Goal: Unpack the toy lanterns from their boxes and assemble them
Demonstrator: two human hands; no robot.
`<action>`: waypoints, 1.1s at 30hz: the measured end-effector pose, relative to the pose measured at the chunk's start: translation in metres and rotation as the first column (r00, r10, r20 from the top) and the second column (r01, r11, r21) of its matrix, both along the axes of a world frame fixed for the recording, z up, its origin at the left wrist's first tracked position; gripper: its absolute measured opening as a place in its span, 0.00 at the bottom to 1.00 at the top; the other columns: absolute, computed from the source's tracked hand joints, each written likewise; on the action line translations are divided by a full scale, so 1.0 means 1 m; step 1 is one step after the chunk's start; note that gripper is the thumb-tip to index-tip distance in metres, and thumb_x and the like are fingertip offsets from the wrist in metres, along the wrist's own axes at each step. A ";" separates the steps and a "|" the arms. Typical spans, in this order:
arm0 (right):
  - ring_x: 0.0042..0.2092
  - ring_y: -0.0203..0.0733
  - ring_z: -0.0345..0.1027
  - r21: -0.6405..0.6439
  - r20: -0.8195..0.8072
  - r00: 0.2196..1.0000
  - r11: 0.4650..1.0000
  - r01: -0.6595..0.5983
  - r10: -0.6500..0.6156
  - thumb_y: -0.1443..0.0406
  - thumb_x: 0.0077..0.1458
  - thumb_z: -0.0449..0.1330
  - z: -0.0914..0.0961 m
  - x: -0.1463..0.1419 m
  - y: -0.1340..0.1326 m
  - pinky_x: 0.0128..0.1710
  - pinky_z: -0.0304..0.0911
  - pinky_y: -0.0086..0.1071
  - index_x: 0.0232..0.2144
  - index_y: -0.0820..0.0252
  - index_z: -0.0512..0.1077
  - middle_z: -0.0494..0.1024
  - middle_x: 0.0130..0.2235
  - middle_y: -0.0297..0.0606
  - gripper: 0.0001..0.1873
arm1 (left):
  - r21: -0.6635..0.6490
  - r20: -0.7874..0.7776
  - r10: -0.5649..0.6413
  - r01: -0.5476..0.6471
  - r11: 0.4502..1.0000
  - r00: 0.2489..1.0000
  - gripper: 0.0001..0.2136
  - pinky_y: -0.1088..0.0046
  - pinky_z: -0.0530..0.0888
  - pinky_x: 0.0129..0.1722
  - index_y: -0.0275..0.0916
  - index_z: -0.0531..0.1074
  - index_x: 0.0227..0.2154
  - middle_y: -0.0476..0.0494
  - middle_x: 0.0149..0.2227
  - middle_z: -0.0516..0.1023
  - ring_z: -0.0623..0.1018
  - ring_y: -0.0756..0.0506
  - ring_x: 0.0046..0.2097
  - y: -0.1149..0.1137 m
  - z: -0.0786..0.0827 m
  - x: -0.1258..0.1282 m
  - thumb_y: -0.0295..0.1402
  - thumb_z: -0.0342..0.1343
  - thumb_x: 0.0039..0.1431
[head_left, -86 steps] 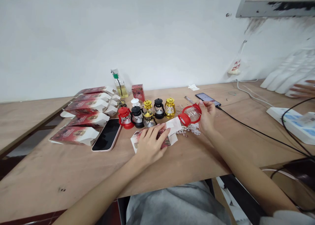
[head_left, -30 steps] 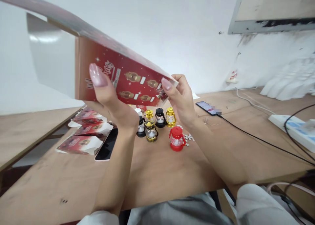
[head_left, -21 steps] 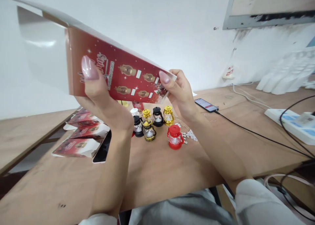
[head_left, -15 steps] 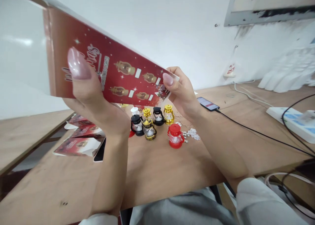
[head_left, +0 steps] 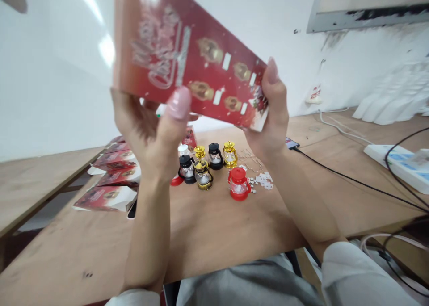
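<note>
A red Christmas box printed with small lantern pictures is held up tilted above the table, its right end lower. My left hand supports its lower edge, thumb in front and the other fingers underneath or behind, partly hidden. At the right end, my right hand grips the box with the thumb by its upper corner. On the table below stand small lanterns: a red lantern, a gold lantern, a black lantern and several more close together.
Flattened-looking red boxes lie in a row on the left, beside a partly covered phone. Small white pieces lie right of the red lantern. Farther right are a cabled phone, a power strip and stacked white forms.
Both hands have moved the box up and to the right. My left thumb has shifted from the printed front to near the lower edge. The lanterns stay put.
</note>
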State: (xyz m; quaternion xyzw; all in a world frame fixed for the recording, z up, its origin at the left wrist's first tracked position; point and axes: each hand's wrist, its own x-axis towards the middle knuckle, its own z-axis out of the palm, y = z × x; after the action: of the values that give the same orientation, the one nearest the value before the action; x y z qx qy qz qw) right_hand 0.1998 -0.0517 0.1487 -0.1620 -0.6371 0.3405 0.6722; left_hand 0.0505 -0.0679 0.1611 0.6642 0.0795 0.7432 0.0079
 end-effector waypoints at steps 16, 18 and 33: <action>0.35 0.37 0.70 -0.067 -0.244 0.936 0.959 -0.277 0.254 0.52 0.54 0.54 0.010 0.012 -0.002 0.21 0.63 0.26 0.43 0.46 0.68 0.74 0.37 0.30 0.14 | -0.088 0.125 0.053 -0.042 0.995 0.991 0.09 0.58 0.72 0.50 0.33 0.74 0.26 0.59 0.25 0.68 0.75 0.44 0.47 -0.007 0.000 -0.003 0.16 0.63 0.41; 0.33 0.36 0.69 -0.102 -0.254 0.931 0.949 -0.297 0.264 0.51 0.53 0.56 0.011 0.012 -0.003 0.16 0.57 0.24 0.41 0.46 0.69 0.73 0.39 0.30 0.15 | -0.076 0.103 0.071 -0.064 0.995 0.992 0.09 0.56 0.70 0.52 0.33 0.75 0.27 0.59 0.27 0.68 0.73 0.43 0.50 -0.006 0.000 -0.005 0.16 0.61 0.42; 0.38 0.39 0.67 -0.081 -0.153 0.963 0.968 -0.237 0.223 0.54 0.46 0.60 0.005 0.018 0.007 0.24 0.65 0.28 0.33 0.53 0.64 0.70 0.39 0.34 0.14 | -0.134 0.323 0.180 -0.144 0.980 0.929 0.03 0.55 0.65 0.55 0.30 0.74 0.28 0.51 0.30 0.70 0.71 0.38 0.52 -0.019 0.006 0.002 0.26 0.61 0.51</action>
State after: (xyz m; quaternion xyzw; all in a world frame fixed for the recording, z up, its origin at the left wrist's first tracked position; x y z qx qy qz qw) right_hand 0.2180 -0.0444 0.1534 -0.0949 -0.5842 0.4581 0.6632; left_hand 0.0526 -0.0866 0.1672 0.5186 0.1718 0.8376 -0.0043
